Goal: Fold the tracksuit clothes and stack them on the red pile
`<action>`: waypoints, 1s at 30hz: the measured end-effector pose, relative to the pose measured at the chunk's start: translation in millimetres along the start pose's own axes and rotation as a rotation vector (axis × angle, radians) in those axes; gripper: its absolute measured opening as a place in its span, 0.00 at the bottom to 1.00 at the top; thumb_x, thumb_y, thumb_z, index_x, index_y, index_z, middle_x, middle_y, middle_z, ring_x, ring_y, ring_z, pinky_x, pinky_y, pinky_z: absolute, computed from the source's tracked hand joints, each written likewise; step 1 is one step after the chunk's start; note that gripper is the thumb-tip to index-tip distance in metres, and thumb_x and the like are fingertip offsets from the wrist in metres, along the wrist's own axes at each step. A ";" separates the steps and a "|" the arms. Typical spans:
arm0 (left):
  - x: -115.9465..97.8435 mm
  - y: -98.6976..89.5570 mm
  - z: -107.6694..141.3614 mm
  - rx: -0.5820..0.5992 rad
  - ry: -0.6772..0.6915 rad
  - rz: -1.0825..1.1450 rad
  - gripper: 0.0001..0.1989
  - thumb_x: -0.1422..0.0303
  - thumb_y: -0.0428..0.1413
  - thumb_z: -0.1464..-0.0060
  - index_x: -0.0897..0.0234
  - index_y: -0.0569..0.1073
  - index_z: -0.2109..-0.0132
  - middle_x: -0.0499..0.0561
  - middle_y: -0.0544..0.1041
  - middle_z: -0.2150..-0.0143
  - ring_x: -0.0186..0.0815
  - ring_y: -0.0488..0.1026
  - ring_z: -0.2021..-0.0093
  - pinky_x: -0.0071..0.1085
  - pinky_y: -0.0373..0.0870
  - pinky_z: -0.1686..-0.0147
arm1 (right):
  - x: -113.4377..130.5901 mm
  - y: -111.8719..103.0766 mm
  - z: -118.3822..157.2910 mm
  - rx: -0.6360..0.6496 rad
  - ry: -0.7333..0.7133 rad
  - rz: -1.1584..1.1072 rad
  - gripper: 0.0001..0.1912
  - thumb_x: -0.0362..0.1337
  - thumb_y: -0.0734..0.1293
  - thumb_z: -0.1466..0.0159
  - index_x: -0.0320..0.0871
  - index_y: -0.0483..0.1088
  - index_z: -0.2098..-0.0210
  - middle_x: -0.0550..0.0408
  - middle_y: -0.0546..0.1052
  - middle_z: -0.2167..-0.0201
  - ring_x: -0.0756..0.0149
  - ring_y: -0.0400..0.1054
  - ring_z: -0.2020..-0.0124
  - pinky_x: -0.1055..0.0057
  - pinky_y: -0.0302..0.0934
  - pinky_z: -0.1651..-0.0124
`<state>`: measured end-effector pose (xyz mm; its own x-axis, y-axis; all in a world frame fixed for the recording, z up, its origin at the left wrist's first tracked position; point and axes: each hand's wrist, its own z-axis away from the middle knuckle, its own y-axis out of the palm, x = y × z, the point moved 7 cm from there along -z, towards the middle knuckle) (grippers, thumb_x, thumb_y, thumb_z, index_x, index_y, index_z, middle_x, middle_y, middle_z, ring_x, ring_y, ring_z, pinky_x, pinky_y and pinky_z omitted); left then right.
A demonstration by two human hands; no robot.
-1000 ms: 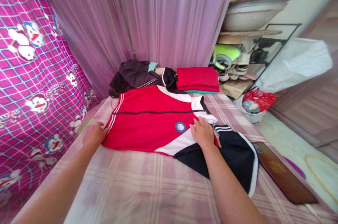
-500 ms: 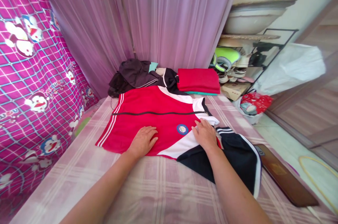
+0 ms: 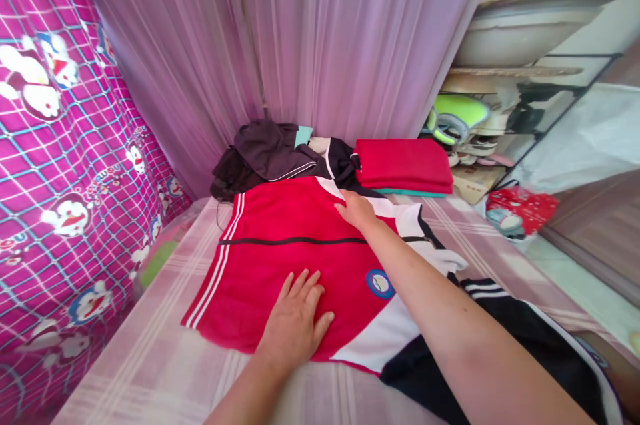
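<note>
A red, white and black zip-up jacket (image 3: pixel 280 211) lies spread on the bed, its dark zip running crosswise and a round blue badge on its near half. Flat on the red near half rests my left hand (image 3: pixel 295 321), fingers spread. My right hand (image 3: pixel 357 210) reaches across to the white shoulder panel at the jacket's far edge, fingers bent in and seemingly closed on the cloth; some fingertips are hidden. One black sleeve (image 3: pixel 540 338) with white stripes extends to the near right, partly behind my right forearm.
Dark crumpled clothes (image 3: pixel 270 148) and a folded red stack (image 3: pixel 405 165) lie along the purple curtain (image 3: pixel 350 38). A phone (image 3: pixel 613 365) sits at the right edge. Beyond the bed stand a shoe rack (image 3: pixel 530 138) and a red bag (image 3: pixel 530 208). A pink patterned cloth (image 3: pixel 60 165) hangs left.
My right hand has moved from beside the badge and collar to the jacket's far shoulder. My left hand stays on the near half, its fingers more spread. The view has shifted closer.
</note>
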<state>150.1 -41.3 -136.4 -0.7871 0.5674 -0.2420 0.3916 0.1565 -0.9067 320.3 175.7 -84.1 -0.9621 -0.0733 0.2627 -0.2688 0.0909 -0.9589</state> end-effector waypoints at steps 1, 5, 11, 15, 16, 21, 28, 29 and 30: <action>-0.3 0.1 0.3 -0.001 -0.002 0.002 0.19 0.55 0.51 0.38 0.58 0.72 0.46 0.56 0.71 0.36 0.48 0.63 0.33 0.54 0.59 0.34 | 1.0 3.5 -13.9 0.014 0.032 -0.014 0.33 0.47 0.62 0.32 0.39 0.57 0.32 0.42 0.68 0.36 0.52 0.66 0.40 0.63 0.60 0.42; -2.1 0.1 0.0 0.031 -0.028 0.005 0.24 0.52 0.50 0.38 0.58 0.70 0.41 0.54 0.70 0.35 0.48 0.62 0.33 0.54 0.58 0.33 | 3.4 21.4 -52.1 0.117 0.130 -0.039 0.45 0.53 0.67 0.37 0.35 0.50 0.30 0.38 0.71 0.40 0.50 0.69 0.43 0.64 0.63 0.46; -5.5 -0.9 -3.2 0.181 -0.067 -0.013 0.28 0.51 0.46 0.36 0.59 0.66 0.35 0.53 0.65 0.32 0.47 0.56 0.30 0.54 0.52 0.31 | 13.2 33.4 -59.3 0.018 0.059 0.135 0.18 0.40 0.61 0.31 0.42 0.70 0.44 0.43 0.76 0.47 0.54 0.71 0.47 0.65 0.63 0.48; -6.7 -2.0 -4.4 0.237 -0.071 -0.018 0.30 0.50 0.45 0.36 0.59 0.64 0.34 0.52 0.63 0.30 0.48 0.53 0.29 0.55 0.52 0.31 | 12.2 34.9 -57.0 -0.078 0.108 0.165 0.17 0.37 0.57 0.29 0.39 0.69 0.46 0.38 0.76 0.49 0.53 0.73 0.50 0.63 0.64 0.50; -6.4 -1.9 -4.4 0.243 -0.077 -0.017 0.30 0.50 0.45 0.36 0.59 0.64 0.33 0.52 0.63 0.31 0.49 0.54 0.29 0.56 0.52 0.32 | 13.0 35.6 -56.9 -0.071 0.112 0.159 0.17 0.37 0.57 0.29 0.39 0.69 0.46 0.38 0.76 0.49 0.53 0.73 0.50 0.62 0.64 0.50; -4.9 -1.1 -4.5 0.234 -0.090 -0.017 0.29 0.49 0.45 0.36 0.57 0.64 0.34 0.51 0.64 0.31 0.49 0.55 0.30 0.59 0.49 0.31 | 25.2 24.7 -35.2 -0.038 0.083 0.055 0.26 0.43 0.60 0.31 0.40 0.60 0.36 0.40 0.75 0.47 0.51 0.72 0.48 0.59 0.65 0.48; -1.8 2.0 -5.5 0.173 -0.081 -0.027 0.28 0.50 0.46 0.36 0.58 0.66 0.35 0.52 0.67 0.33 0.49 0.57 0.31 0.60 0.48 0.32 | 36.0 19.7 84.3 -0.076 -0.331 0.082 0.32 0.47 0.54 0.29 0.41 0.52 0.30 0.44 0.55 0.29 0.54 0.47 0.29 0.52 0.44 0.31; -1.5 2.4 -5.7 0.161 -0.078 -0.034 0.28 0.50 0.46 0.36 0.57 0.66 0.35 0.52 0.67 0.33 0.49 0.57 0.31 0.60 0.48 0.32 | 26.0 26.8 97.5 -0.013 -0.311 0.115 0.32 0.48 0.53 0.29 0.43 0.52 0.30 0.45 0.54 0.29 0.54 0.46 0.28 0.50 0.41 0.30; -1.2 2.6 -6.0 0.149 -0.075 -0.042 0.28 0.50 0.46 0.36 0.57 0.67 0.36 0.53 0.67 0.33 0.49 0.58 0.31 0.59 0.49 0.32 | 13.0 33.5 107.6 0.056 -0.256 0.143 0.31 0.49 0.52 0.29 0.44 0.53 0.30 0.46 0.54 0.29 0.55 0.45 0.28 0.49 0.39 0.30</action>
<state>154.9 -36.7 -136.4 -0.8365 0.5005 -0.2232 0.2873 0.0537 -0.9563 303.8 70.9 -124.4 -0.9451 -0.3124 0.0959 -0.1217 0.0640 -0.9905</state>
